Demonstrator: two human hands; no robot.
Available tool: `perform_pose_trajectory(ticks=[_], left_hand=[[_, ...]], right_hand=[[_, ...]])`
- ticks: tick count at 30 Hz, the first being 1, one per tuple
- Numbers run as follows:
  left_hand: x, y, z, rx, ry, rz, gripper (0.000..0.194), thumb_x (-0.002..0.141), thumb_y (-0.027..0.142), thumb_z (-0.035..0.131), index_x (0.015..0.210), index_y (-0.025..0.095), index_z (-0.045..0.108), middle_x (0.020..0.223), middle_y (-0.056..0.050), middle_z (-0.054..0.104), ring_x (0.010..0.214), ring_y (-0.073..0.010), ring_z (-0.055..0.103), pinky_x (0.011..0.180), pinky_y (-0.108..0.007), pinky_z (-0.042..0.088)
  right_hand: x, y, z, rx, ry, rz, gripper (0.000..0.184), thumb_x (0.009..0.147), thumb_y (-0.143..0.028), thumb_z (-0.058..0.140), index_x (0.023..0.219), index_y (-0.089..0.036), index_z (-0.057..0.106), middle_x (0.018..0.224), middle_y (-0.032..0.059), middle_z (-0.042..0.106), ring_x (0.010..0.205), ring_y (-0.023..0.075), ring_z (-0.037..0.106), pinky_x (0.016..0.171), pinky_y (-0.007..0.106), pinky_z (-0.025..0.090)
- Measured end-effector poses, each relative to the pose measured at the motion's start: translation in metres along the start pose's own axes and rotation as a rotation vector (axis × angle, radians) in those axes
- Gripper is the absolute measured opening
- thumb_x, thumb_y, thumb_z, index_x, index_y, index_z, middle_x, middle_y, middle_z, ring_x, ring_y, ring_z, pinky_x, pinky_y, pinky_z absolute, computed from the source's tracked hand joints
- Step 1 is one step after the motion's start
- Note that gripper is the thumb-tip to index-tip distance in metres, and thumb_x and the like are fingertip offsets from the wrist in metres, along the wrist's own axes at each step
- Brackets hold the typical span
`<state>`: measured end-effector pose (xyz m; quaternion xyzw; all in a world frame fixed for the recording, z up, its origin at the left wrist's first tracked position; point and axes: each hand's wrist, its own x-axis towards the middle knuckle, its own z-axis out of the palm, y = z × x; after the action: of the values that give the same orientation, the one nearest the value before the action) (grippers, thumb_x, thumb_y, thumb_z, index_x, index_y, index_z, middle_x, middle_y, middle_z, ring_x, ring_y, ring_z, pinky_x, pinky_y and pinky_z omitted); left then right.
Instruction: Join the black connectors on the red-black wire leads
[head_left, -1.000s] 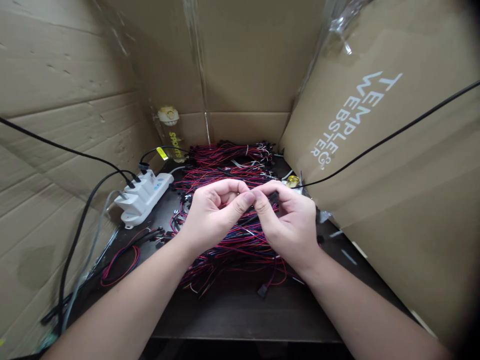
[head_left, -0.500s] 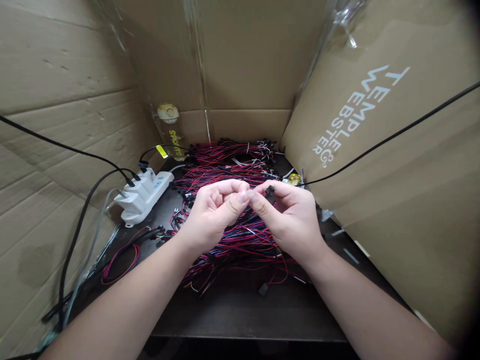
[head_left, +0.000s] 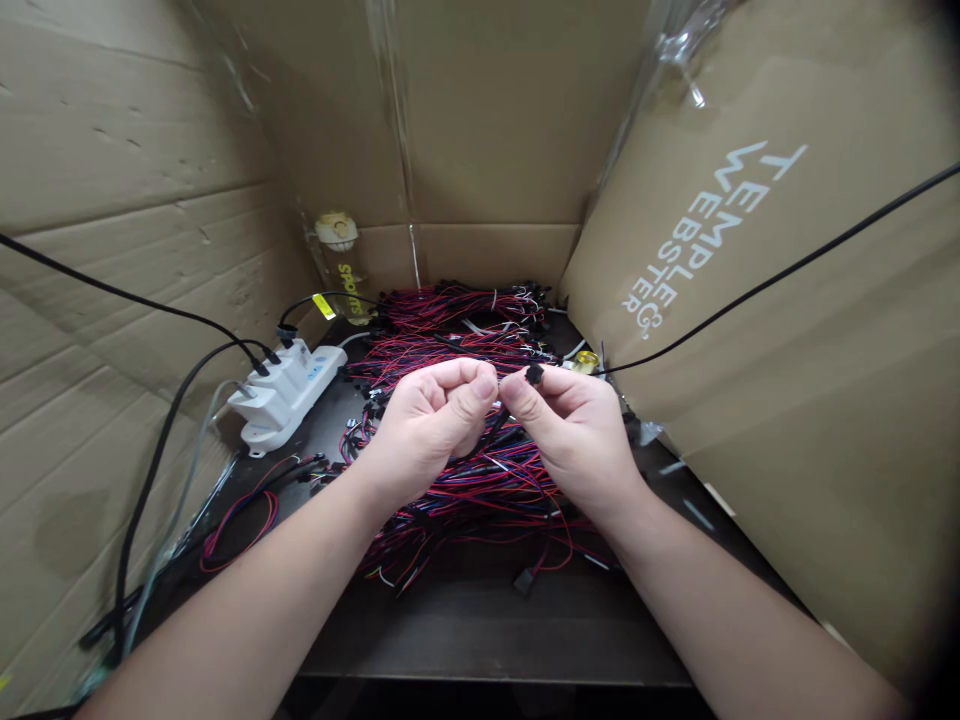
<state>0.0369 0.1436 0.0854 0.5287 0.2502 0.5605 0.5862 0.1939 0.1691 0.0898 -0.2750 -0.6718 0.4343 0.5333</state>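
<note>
My left hand (head_left: pixel 431 425) is closed in a pinch, thumb against the curled forefinger; what it holds is hidden. Close beside it, my right hand (head_left: pixel 581 430) pinches a wire connector (head_left: pixel 534 374), small and black, which shows above the thumb. The two thumb tips are a little apart over the table. Beneath both hands spreads a large pile of red, blue and black wire harnesses (head_left: pixel 480 485). A loose black connector (head_left: pixel 524 581) on a red wire lies in front of the pile.
A white power strip (head_left: pixel 289 395) with black plugs stands at the left. Coiled red and blue wires (head_left: pixel 240 535) lie nearer. A bottle (head_left: pixel 341 265) stands in the back corner, a yellow tape roll (head_left: pixel 586 362) at the right. Cardboard walls (head_left: pixel 487 120) enclose the dark table (head_left: pixel 465 625).
My thumb tips have parted slightly, the right hand shifting a little left and turning. The black connector has turned with it. The view has tilted slightly.
</note>
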Motion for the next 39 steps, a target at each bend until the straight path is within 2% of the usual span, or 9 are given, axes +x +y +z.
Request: perform_pose_trajectory(ticks=[4,10,16,22,27,30,33,39], left_hand=[[0.000,0.002,0.001,0.025,0.041,-0.001,0.029,0.090,0.046,0.072,0.089,0.019,0.062,0.050,0.011,0.028,0.041,-0.0029,0.017,0.040,-0.019,0.015],[0.000,0.006,-0.001,0.133,0.069,0.041,0.026,0.093,0.044,0.068,0.090,0.018,0.065,0.047,0.011,0.029,0.040,-0.0036,0.018,0.041,-0.021,0.014],[-0.003,0.011,0.001,0.380,0.121,0.096,0.023,0.089,0.038,0.074,0.093,0.016,0.070,0.059,0.004,0.050,0.047,-0.0042,0.033,0.044,-0.021,0.024],[-0.008,0.012,0.002,0.604,0.127,0.204,0.021,0.091,0.036,0.071,0.092,0.015,0.071,0.058,0.003,0.051,0.048,-0.0058,0.036,0.044,-0.021,0.026],[-0.007,0.013,-0.001,0.725,0.091,0.269,0.018,0.095,0.032,0.064,0.089,0.016,0.067,0.057,0.005,0.048,0.047,-0.0044,0.033,0.042,-0.018,0.024],[-0.007,0.015,-0.002,0.789,0.099,0.299,0.016,0.096,0.030,0.062,0.089,0.016,0.064,0.057,0.006,0.048,0.046,-0.0043,0.034,0.042,-0.018,0.025],[-0.006,0.016,-0.002,0.847,0.096,0.335,0.015,0.096,0.029,0.062,0.088,0.016,0.062,0.056,0.006,0.047,0.045,-0.0041,0.034,0.041,-0.017,0.026],[-0.006,0.017,0.000,0.896,0.106,0.354,0.014,0.095,0.026,0.062,0.084,0.016,0.060,0.055,0.007,0.048,0.045,-0.0038,0.035,0.042,-0.017,0.027]], right_hand=[[0.000,-0.001,-0.001,-0.011,0.013,-0.004,0.043,0.084,-0.054,0.078,0.069,-0.015,0.069,0.063,-0.0005,0.059,0.058,0.0086,0.046,0.054,0.022,0.040],[-0.001,-0.003,-0.002,-0.063,0.054,-0.112,0.027,0.093,-0.037,0.068,0.076,-0.017,0.074,0.071,0.0019,0.069,0.063,0.0105,0.058,0.059,0.022,0.048],[-0.001,-0.002,-0.002,-0.050,0.038,-0.136,0.028,0.095,-0.032,0.065,0.073,-0.018,0.073,0.071,0.0018,0.071,0.066,0.0112,0.063,0.063,0.023,0.052],[-0.003,-0.001,-0.003,-0.104,0.052,-0.111,0.031,0.096,-0.036,0.064,0.073,-0.017,0.072,0.072,0.0026,0.072,0.065,0.0115,0.062,0.058,0.023,0.050],[-0.003,-0.003,-0.005,-0.104,0.001,-0.143,0.028,0.096,-0.032,0.062,0.074,-0.017,0.071,0.073,0.0024,0.072,0.068,0.0129,0.064,0.066,0.026,0.053],[-0.003,-0.004,-0.006,-0.138,-0.062,-0.148,0.025,0.095,-0.030,0.063,0.076,-0.016,0.069,0.071,0.0016,0.068,0.067,0.0124,0.061,0.065,0.027,0.050],[-0.004,-0.004,-0.007,-0.158,-0.069,-0.150,0.022,0.092,-0.027,0.065,0.074,-0.015,0.066,0.070,0.0006,0.065,0.064,0.0110,0.056,0.061,0.026,0.045],[-0.005,-0.003,-0.005,-0.252,-0.038,-0.255,0.018,0.091,-0.023,0.063,0.075,-0.017,0.062,0.072,0.0002,0.063,0.067,0.0124,0.056,0.065,0.030,0.042]])
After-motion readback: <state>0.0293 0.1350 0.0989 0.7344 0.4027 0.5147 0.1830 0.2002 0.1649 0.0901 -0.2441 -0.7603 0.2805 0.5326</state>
